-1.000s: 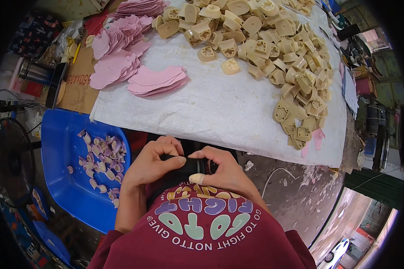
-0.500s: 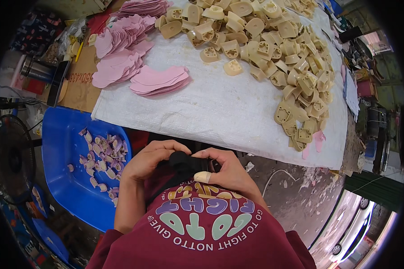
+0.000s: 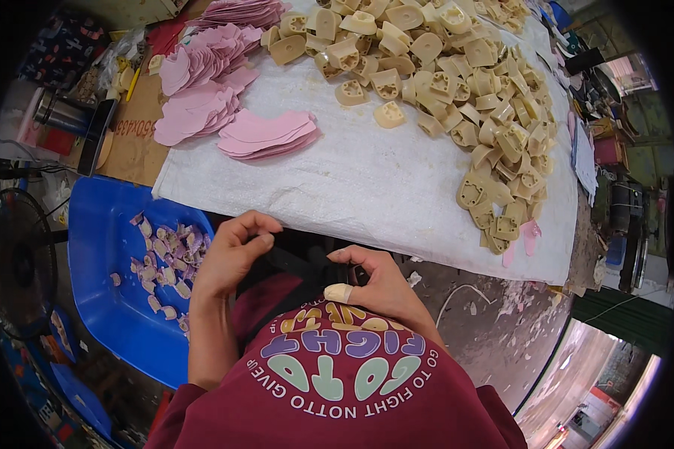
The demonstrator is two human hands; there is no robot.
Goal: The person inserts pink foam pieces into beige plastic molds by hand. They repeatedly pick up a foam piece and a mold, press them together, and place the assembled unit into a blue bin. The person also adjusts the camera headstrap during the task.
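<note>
At the table's near edge, my left hand [image 3: 237,251] hovers over my lap, with thumb and forefinger bent and a small gap between the tips. I see nothing in it. My right hand [image 3: 382,283] is curled at my waist around the edge of a dark black cloth [image 3: 311,273]; its hidden fingers leave the exact hold unclear. Yellowish tape [image 3: 338,293] covers the right thumb's tip. Left of my left hand is a blue plastic tub [image 3: 127,333] with several small beige and purple pieces [image 3: 168,251] inside.
A white woven sheet [image 3: 277,183] covers the table. Stacked pink cut-out sheets [image 3: 269,133] lie at its left. A large heap of beige moulded heel-shaped pieces [image 3: 442,82] fills the back and right. A black fan [image 3: 19,262] stands at far left.
My left hand has let go of the bunched black cloth and moved up and left. The cloth has dropped lower and flatter. My right hand stays nearly in place.
</note>
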